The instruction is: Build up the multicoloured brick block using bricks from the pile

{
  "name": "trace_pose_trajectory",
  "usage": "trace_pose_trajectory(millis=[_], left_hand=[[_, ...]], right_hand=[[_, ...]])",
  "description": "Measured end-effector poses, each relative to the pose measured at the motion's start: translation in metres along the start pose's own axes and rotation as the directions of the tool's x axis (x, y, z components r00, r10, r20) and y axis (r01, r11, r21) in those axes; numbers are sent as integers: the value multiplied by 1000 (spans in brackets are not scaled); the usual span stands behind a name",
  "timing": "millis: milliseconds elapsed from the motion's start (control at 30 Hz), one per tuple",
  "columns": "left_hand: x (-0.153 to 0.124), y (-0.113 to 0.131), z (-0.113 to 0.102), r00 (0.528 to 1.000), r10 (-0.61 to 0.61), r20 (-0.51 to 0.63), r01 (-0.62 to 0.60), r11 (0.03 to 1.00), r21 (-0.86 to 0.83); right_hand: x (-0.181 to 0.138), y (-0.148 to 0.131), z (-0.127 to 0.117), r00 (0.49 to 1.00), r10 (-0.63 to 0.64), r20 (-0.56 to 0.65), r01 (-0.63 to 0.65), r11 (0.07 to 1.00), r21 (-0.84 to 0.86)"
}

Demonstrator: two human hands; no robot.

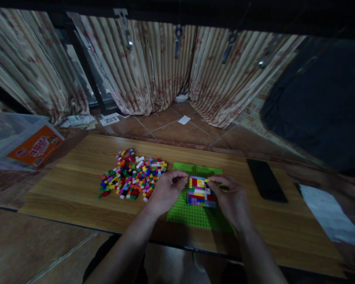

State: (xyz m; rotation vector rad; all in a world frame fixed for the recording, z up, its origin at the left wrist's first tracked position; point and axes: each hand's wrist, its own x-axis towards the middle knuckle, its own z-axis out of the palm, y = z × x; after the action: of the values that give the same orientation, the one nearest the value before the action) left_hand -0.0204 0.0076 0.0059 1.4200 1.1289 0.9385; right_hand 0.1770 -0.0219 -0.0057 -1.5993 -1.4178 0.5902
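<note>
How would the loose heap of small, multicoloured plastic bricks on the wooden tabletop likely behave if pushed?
The multicoloured brick heap would probably scatter rather than slide as one, since many pieces lie loose. Each brick looks light, being tiny compared with the bare left hand. Rolling seems unlikely, given their boxy shapes.

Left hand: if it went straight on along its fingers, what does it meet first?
Probably the brick build, right in front of the left hand's fingertips on the green baseplate. Height is hard to judge from this one view, so it might skim over the top.
</note>
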Motion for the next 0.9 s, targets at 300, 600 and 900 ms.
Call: trace_pose_trajectory(millis=[300, 600, 900], left_hand=[[-1, 2, -2, 1000, -9, -18, 10, 998, 57], [-1, 0, -2, 1000, 17, -18, -16, 996, 88], [-2, -2, -2, 999, 31, -19, -28, 992, 120]], right_hand=[[4, 15, 4, 984, 174, 25, -176, 973, 152], [4, 10, -1, 985, 164, 60, -169, 982, 82], [6, 3, -3, 993, 100, 63, -98, 995, -19]])
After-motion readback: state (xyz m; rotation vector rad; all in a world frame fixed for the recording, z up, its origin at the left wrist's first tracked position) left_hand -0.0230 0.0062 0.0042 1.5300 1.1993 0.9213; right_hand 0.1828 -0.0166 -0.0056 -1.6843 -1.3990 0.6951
